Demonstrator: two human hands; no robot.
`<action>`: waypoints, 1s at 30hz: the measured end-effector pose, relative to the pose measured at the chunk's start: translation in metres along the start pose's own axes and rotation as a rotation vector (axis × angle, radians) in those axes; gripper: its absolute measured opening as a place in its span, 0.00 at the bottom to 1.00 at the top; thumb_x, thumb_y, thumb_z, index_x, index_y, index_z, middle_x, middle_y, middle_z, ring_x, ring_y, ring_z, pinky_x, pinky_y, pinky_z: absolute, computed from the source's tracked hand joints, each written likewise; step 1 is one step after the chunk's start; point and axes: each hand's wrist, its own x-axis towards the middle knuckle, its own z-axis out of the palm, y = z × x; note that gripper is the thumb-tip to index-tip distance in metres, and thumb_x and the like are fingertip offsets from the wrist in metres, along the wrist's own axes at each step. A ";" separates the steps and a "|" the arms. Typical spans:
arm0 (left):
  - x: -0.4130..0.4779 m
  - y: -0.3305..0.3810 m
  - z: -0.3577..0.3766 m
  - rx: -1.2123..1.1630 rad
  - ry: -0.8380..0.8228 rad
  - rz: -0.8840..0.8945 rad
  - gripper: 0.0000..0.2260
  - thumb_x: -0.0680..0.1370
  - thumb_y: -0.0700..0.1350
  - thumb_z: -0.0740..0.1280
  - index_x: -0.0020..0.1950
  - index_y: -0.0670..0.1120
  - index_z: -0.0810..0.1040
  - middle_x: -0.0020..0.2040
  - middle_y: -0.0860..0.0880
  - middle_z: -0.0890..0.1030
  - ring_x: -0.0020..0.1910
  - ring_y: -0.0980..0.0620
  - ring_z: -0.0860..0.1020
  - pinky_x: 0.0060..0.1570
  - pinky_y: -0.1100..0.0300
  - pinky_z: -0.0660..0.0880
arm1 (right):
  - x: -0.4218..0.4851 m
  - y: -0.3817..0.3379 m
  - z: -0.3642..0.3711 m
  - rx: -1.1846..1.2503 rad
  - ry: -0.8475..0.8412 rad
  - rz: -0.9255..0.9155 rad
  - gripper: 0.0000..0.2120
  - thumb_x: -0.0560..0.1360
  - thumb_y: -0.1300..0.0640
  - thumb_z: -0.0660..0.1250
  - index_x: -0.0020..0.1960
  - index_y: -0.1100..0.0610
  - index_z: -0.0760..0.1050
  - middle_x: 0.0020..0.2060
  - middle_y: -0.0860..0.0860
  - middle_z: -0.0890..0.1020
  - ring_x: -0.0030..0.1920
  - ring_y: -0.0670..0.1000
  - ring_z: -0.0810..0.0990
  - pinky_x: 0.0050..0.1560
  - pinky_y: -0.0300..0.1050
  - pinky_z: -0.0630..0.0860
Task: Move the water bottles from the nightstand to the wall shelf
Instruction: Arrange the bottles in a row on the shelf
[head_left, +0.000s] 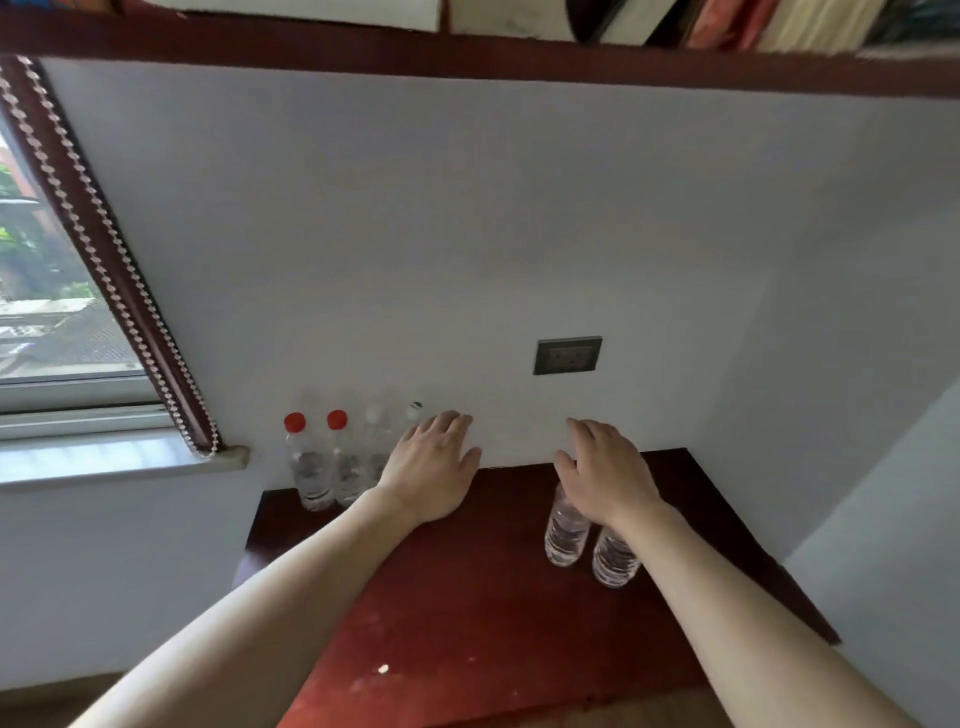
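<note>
A dark red nightstand (467, 597) stands against the white wall. At its back left corner several clear water bottles are lined up: two with red caps (306, 467) (345, 462), and others with pale caps partly hidden behind my left hand (431, 467). That hand hovers open, fingers spread, just right of the row. Two more clear bottles (566, 535) (613, 561) stand at the right; my right hand (605, 470) hovers open above them, covering their tops. The wall shelf (519, 65) runs across the top of the view.
Books and other items (727, 21) fill the right part of the shelf. A window with a beaded dark frame (104, 260) and its sill lie to the left. A grey wall socket (567, 355) sits above the nightstand. A side wall closes in on the right.
</note>
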 end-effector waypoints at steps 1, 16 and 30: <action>0.001 0.014 0.005 -0.004 -0.010 0.000 0.24 0.83 0.54 0.55 0.77 0.47 0.63 0.76 0.49 0.66 0.74 0.47 0.64 0.72 0.52 0.61 | -0.004 0.014 -0.001 0.003 -0.004 0.006 0.26 0.82 0.49 0.52 0.76 0.59 0.60 0.73 0.55 0.69 0.72 0.55 0.66 0.72 0.50 0.62; 0.044 0.124 0.085 -0.036 -0.194 0.036 0.25 0.82 0.53 0.57 0.78 0.48 0.60 0.76 0.49 0.65 0.72 0.46 0.66 0.69 0.49 0.66 | -0.020 0.137 0.031 0.043 -0.144 -0.002 0.25 0.82 0.48 0.52 0.75 0.59 0.61 0.70 0.54 0.70 0.69 0.56 0.69 0.66 0.50 0.70; 0.090 0.118 0.137 -0.072 -0.297 0.015 0.17 0.80 0.45 0.63 0.68 0.48 0.73 0.60 0.48 0.77 0.57 0.47 0.77 0.57 0.53 0.74 | -0.003 0.156 0.064 0.187 -0.132 -0.051 0.13 0.80 0.54 0.59 0.61 0.57 0.72 0.54 0.51 0.77 0.54 0.51 0.75 0.54 0.45 0.74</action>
